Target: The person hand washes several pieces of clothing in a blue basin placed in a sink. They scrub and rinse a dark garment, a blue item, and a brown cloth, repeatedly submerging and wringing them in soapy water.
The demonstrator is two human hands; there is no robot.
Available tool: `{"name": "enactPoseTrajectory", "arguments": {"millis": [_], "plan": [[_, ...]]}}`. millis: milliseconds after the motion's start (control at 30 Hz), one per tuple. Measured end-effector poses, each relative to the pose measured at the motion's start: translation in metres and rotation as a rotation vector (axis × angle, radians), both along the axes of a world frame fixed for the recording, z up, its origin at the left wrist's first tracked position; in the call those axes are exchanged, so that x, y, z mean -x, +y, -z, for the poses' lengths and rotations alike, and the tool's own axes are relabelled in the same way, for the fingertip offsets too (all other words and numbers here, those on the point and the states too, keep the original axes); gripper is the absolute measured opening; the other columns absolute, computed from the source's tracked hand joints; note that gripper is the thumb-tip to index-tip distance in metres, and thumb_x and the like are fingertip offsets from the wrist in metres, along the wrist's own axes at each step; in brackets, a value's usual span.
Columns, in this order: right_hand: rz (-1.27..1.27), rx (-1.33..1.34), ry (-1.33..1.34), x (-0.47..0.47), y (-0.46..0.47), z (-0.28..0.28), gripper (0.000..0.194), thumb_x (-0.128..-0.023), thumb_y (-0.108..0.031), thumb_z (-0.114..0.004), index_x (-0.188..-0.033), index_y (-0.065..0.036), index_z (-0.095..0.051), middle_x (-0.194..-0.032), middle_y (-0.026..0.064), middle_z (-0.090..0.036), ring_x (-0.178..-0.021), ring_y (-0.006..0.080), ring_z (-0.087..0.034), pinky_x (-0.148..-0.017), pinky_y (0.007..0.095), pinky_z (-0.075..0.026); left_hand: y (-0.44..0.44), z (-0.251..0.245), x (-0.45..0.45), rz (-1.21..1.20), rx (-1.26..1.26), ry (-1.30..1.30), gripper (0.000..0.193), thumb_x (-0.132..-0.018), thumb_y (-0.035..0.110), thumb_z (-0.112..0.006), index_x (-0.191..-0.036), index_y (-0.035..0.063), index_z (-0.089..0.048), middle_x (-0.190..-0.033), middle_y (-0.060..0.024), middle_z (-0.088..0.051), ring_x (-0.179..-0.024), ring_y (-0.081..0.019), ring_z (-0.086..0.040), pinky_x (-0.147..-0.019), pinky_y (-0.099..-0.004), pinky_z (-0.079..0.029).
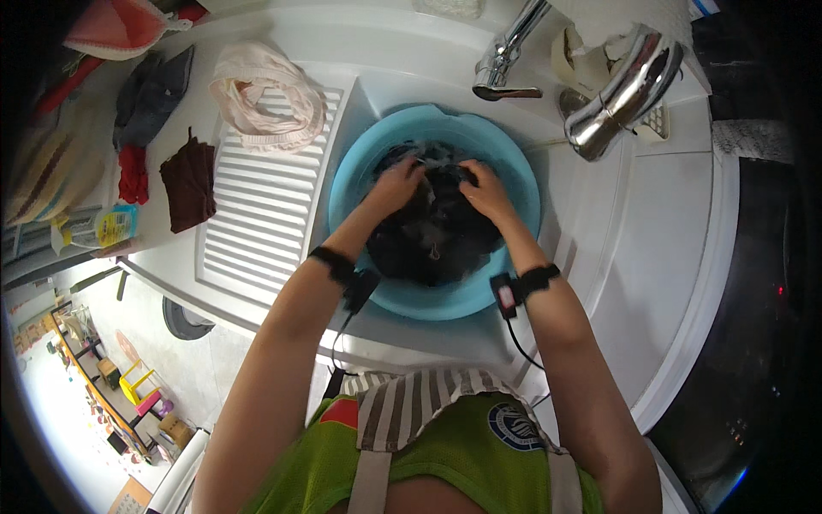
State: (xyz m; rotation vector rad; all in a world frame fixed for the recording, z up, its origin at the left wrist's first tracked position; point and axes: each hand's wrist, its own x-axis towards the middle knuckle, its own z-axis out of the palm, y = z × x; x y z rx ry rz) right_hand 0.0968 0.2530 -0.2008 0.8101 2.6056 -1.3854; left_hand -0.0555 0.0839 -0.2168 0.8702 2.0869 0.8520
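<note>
A round light-blue plastic basin [437, 310] stands in a white sink. In it lies dark wet cloth [430, 244] in water. My left hand [399, 183] grips the cloth at the upper left of the heap, with the fingertips partly hidden. To its right, my right hand [486, 189] holds another part of the same cloth with bent fingers. Left of the basin is a ribbed washboard [257, 225] built into the sink top, and a pale pink elastic-edged garment [276, 128] lies over its upper end.
A chrome faucet [507, 58] rises behind the basin, with a large chrome spout [620, 96] at the upper right. A folded brown cloth [188, 183], a small red cloth [133, 175], a dark grey cloth [154, 96] and a clear plastic bottle [96, 230] are at the left.
</note>
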Motion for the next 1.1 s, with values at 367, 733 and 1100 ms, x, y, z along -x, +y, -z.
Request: {"name": "enactPoseTrajectory", "arguments": {"millis": [367, 733, 1100], "plan": [[-0.074, -0.576, -0.312, -0.024, -0.095, 0.008, 0.054, -0.086, -0.039, -0.055, -0.135, -0.024, -0.039, -0.144, 0.0140, -0.026, -0.122, 0.0443, -0.034, -0.094, 0.0553, -0.038, -0.036, 0.010, -0.095, 0.337, 0.381, 0.693, 0.062, -0.080, 0.019, -0.059, -0.137, 0.0119, -0.033, -0.141, -0.0167, -0.031, -0.109, -0.0395, -0.049, -0.091, -0.0457, -0.043], [0.215, -0.011, -0.005, 0.035, -0.026, -0.025, 0.034, -0.088, -0.031, -0.054, -0.079, 0.000, -0.065, -0.085, 0.0224, -0.062, -0.077, 0.0333, -0.060, -0.071, 0.0389, -0.047, -0.002, -0.018, -0.011, 0.048, 0.054, 0.002, 0.032, -0.084, 0.015, -0.053, -0.115, 0.0057, -0.057, -0.123, -0.0184, -0.052, -0.113, -0.0327, -0.050, -0.096, -0.0423, -0.040], [0.026, -0.606, -0.297, -0.040, -0.116, 0.002, 0.044, -0.085, -0.027, -0.058, -0.127, -0.017, -0.048, -0.135, 0.0216, -0.035, -0.115, 0.0492, -0.038, -0.083, 0.0607, -0.042, -0.036, 0.004, -0.116, 0.265, 0.389, 0.463, 0.039, -0.085, 0.018, -0.053, -0.123, 0.0078, -0.048, -0.133, -0.0242, -0.040, -0.112, -0.0381, -0.047, -0.096, -0.0467, -0.041]]}}
